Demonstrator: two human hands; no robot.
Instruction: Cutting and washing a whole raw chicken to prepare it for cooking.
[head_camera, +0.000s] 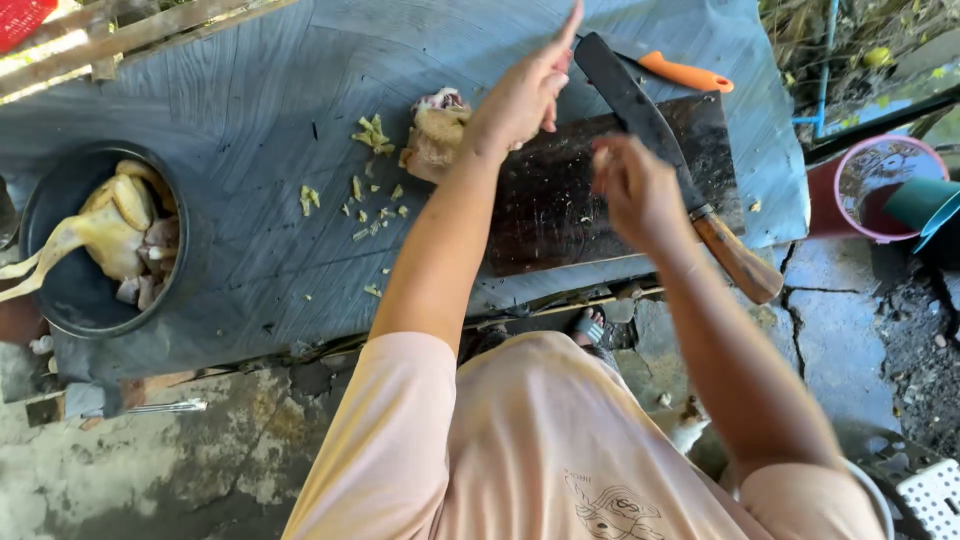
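I see my left hand (520, 100) open beside the chicken piece (435, 135); my right hand (635, 190), loosely curled and empty, nears the cleaver (640, 110) lying diagonally on the cutting board (560, 210).

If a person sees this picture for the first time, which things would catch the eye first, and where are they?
Probably the big cleaver with a wooden handle, lying across the dark cutting board right of centre, beside the right hand. The left hand is raised above a piece of raw poultry at the board's left end. At far left, a black bowl holds a whole plucked bird.
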